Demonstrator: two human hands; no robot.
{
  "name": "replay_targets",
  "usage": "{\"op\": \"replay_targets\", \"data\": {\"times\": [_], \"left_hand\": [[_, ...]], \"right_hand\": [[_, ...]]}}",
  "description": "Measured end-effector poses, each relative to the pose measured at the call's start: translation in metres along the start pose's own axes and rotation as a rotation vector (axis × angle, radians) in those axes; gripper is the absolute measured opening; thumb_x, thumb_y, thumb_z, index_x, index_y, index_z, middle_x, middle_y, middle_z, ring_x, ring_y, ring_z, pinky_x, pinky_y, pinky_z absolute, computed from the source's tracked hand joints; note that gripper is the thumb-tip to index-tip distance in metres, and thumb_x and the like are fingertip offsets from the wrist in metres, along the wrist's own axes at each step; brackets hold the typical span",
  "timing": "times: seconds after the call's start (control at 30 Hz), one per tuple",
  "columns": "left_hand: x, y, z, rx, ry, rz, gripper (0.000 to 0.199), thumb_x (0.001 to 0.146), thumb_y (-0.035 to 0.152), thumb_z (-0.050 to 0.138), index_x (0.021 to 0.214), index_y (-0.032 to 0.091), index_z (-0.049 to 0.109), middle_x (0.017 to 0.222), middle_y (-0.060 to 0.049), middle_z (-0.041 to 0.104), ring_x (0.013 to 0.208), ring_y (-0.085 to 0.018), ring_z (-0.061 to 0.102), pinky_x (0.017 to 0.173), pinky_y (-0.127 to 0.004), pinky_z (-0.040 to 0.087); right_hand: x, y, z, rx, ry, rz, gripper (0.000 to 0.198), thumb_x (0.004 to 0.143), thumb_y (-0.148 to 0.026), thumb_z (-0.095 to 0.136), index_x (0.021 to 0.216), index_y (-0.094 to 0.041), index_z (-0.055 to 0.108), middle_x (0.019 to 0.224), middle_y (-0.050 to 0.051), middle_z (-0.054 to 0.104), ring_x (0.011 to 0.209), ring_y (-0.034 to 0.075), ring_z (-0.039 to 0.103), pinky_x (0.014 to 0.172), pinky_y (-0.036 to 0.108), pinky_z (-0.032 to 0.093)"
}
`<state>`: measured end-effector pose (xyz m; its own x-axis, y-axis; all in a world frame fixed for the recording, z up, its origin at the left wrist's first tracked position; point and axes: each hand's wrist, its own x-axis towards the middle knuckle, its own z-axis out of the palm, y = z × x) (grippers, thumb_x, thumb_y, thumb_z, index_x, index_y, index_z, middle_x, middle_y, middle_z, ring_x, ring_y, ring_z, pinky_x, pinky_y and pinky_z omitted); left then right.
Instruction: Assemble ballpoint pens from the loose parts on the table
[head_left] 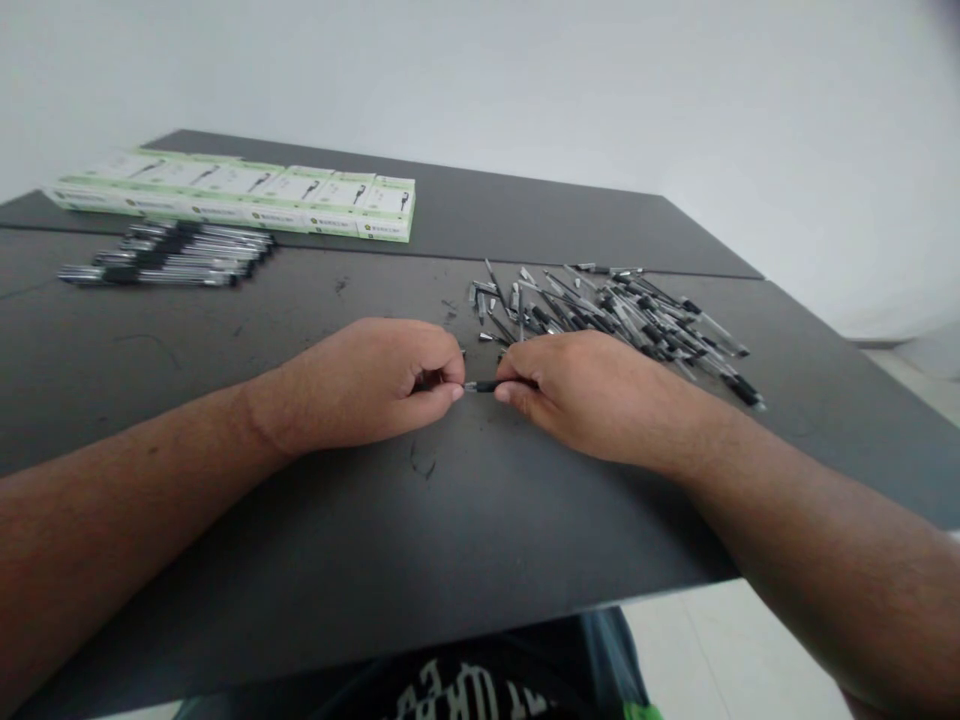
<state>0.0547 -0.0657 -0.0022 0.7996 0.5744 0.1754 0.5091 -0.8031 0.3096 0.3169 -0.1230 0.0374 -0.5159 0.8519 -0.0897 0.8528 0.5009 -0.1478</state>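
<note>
Left hand [382, 385] and right hand [600, 385] pinched closed on opposite ends of one pen [484, 386], held between them over the desk [510, 530]. Long axis runs left to right; neither hand nearer. Loose pen parts [637, 322] lie just beyond the right hand.

Your left hand [390, 380]: back up, fingers curled in, thumb [431, 402] pressed to index finger, small hollow behind pinch. Your right hand [592, 390]: back up, thumb [525, 403] and index finger pinched together. Both pinches face each other, near, narrow gap between. Other fingers largely hidden beneath each hand. Your left forearm [180, 470], bare, slants back leftward from its hand; right forearm [810, 520], bare, slants back rightward. Your left wrist [277, 420] creased.
</note>
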Motion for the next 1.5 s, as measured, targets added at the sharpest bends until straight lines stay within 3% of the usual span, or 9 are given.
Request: {"op": "replay_targets", "data": {"times": [0.2,0.3,0.43,0.63,0.83,1.03,1.2,1.37,1.5], "left_hand": [[0.0006,-0.0004,0.0002,-0.009,0.010,0.005,0.019,0.101,0.033,0.059,0.096,0.026,0.076,0.091,-0.003,0.082,0.085,-0.023,0.075,0.077,-0.037,0.049],[0.0006,0.0000,0.0003,-0.011,0.002,0.003,0.020,0.101,0.034,0.059,0.097,0.026,0.077,0.093,-0.004,0.083,0.087,-0.024,0.075,0.078,-0.037,0.049],[0.0013,-0.0003,0.0006,-0.011,-0.002,0.003,0.019,0.100,0.033,0.059,0.097,0.026,0.077,0.093,-0.003,0.083,0.087,-0.024,0.075,0.079,-0.037,0.049],[0.0016,-0.0003,0.0006,-0.006,0.004,0.004,0.017,0.101,0.032,0.061,0.096,0.026,0.076,0.092,-0.003,0.082,0.086,-0.024,0.076,0.078,-0.037,0.049],[0.0009,-0.0020,0.0011,-0.009,-0.010,-0.005,0.019,0.101,0.034,0.059,0.096,0.027,0.076,0.091,-0.003,0.082,0.085,-0.024,0.075,0.077,-0.037,0.048],[0.0011,-0.0010,0.0010,-0.004,-0.002,0.001,0.018,0.100,0.033,0.059,0.096,0.027,0.076,0.091,-0.004,0.082,0.086,-0.024,0.075,0.077,-0.037,0.049],[0.0019,0.0000,0.0010,-0.011,0.000,-0.004,0.019,0.100,0.034,0.059,0.096,0.027,0.076,0.091,-0.003,0.083,0.085,-0.023,0.074,0.076,-0.037,0.049],[0.0015,-0.0010,0.0010,-0.019,-0.002,0.001,0.021,0.100,0.035,0.057,0.096,0.027,0.075,0.091,-0.003,0.081,0.086,-0.024,0.074,0.078,-0.037,0.048],[0.0014,-0.0006,0.0008,-0.014,-0.009,-0.006,0.020,0.100,0.035,0.058,0.096,0.027,0.076,0.091,-0.004,0.081,0.085,-0.024,0.074,0.077,-0.037,0.048]], "right_hand": [[-0.0001,0.0002,-0.0002,0.046,0.033,0.008,0.025,0.113,-0.036,0.074,0.131,-0.022,0.084,0.114,0.008,0.090,0.100,0.027,0.080,0.084,0.036,0.048],[-0.0004,0.0003,-0.0012,0.016,0.010,0.015,0.021,0.114,-0.037,0.073,0.123,-0.022,0.084,0.108,0.008,0.089,0.094,0.026,0.078,0.080,0.036,0.047],[-0.0003,0.0004,-0.0002,-0.007,-0.010,-0.020,0.036,0.123,-0.037,0.055,0.118,-0.020,0.086,0.111,0.011,0.090,0.102,0.029,0.081,0.086,0.039,0.049],[-0.0010,0.0003,-0.0007,0.046,0.028,0.018,0.023,0.111,-0.036,0.077,0.128,-0.022,0.083,0.112,0.007,0.091,0.098,0.026,0.080,0.082,0.035,0.049],[0.0000,-0.0005,-0.0006,-0.008,0.002,-0.018,0.034,0.122,-0.036,0.056,0.118,-0.020,0.086,0.110,0.011,0.090,0.101,0.029,0.081,0.085,0.038,0.049],[-0.0018,0.0006,-0.0011,0.047,0.042,0.026,0.022,0.110,-0.038,0.077,0.126,-0.023,0.084,0.109,0.006,0.090,0.096,0.026,0.080,0.080,0.035,0.049],[-0.0016,0.0010,-0.0003,-0.005,0.011,-0.018,0.034,0.122,-0.037,0.057,0.114,-0.021,0.086,0.107,0.009,0.090,0.097,0.027,0.080,0.083,0.037,0.048],[-0.0016,0.0010,-0.0008,0.054,0.038,0.020,0.025,0.112,-0.037,0.075,0.131,-0.022,0.083,0.114,0.008,0.091,0.102,0.028,0.082,0.084,0.037,0.050],[-0.0006,0.0007,-0.0007,-0.005,0.011,0.017,0.023,0.116,-0.038,0.067,0.117,-0.022,0.084,0.106,0.008,0.090,0.096,0.028,0.081,0.080,0.038,0.047]]}}
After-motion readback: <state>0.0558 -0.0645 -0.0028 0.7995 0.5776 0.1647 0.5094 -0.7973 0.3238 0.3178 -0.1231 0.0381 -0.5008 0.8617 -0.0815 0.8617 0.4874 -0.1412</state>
